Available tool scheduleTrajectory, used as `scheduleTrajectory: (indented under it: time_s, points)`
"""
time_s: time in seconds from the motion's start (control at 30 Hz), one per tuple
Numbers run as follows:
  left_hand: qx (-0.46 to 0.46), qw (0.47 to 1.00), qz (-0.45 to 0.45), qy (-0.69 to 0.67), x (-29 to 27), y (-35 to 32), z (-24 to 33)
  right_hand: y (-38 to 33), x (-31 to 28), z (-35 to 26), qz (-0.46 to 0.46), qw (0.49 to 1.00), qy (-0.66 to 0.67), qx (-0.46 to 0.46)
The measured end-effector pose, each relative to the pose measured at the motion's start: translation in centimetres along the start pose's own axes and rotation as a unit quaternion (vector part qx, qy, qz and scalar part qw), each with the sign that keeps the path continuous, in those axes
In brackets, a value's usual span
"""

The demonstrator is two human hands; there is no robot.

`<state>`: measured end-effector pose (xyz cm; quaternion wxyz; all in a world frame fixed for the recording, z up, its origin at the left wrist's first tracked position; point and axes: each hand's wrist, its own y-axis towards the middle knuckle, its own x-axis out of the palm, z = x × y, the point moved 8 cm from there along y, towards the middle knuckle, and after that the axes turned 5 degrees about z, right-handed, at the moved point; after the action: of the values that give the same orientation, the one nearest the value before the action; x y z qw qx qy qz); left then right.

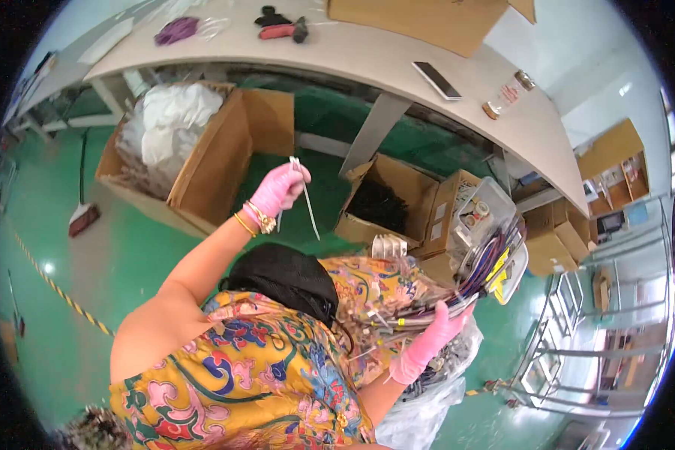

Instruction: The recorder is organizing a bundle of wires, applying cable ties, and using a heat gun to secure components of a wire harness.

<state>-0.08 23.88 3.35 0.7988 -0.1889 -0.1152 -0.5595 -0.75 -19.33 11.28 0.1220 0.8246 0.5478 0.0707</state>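
I have the left hand [279,191] raised in front of the near body, its gloved fingers closed in a pinch around white strips [312,214]. Their tips poke out just above the fingers, and one long strip hangs down to the right of the hand; I cannot count how many are held.

Farther right and nearer, I see the right hand [437,337] wrapped around the cables [481,271], with the thumb uppermost and the fingers curled mostly out of my sight underneath. The cables run from the lap, over the floral garment [277,375], to the far right, where they pass in front of a clear tub [495,187] with rolls of tape in it. Near the right hand, below it, lies clear plastic [420,424].

Beyond the left hand I see a big carton [210,161] stuffed with white bags [176,112]. To the right stands a smaller carton [421,176], its flaps open, with black pieces [379,204] inside. On the far side, the bench [382,64] carries a phone [436,80] and, to its right, a bottle [510,95]. At the left, a broom [83,218] rests on the green floor [127,270].
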Motion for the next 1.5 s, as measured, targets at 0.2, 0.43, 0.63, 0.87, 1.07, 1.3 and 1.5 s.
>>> scheduleTrajectory:
  time_s: [0.2,0.43,0.63,0.87,1.07,1.3,1.5]
  points:
    - [0.095,0.987,0.124,0.028,-5.2,-7.8,5.6,2.6,7.1,-5.0,-0.124,0.990,0.050,-0.047]
    - [0.168,0.940,0.295,0.026,-11.6,-17.9,8.6,6.3,21.0,-15.7,-0.217,0.940,0.256,-0.060]
    - [0.160,0.892,0.418,-0.059,-20.4,-20.8,6.7,14.7,39.3,-19.0,-0.269,0.883,0.385,-0.003]
    - [0.142,0.875,0.456,-0.086,-22.0,-19.2,4.7,24.1,56.9,-10.1,-0.312,0.854,0.401,0.111]
    - [0.127,0.886,0.434,-0.105,-21.9,-16.4,4.3,32.3,59.8,1.2,-0.262,0.949,-0.098,-0.148]
    - [0.117,0.899,0.419,-0.046,-19.8,-17.3,4.0,27.0,49.8,-6.3,-0.315,0.940,-0.016,-0.126]
    - [0.096,0.919,0.381,-0.026,-17.1,-15.6,5.1,8.7,27.4,-5.9,-0.148,0.965,0.066,-0.207]
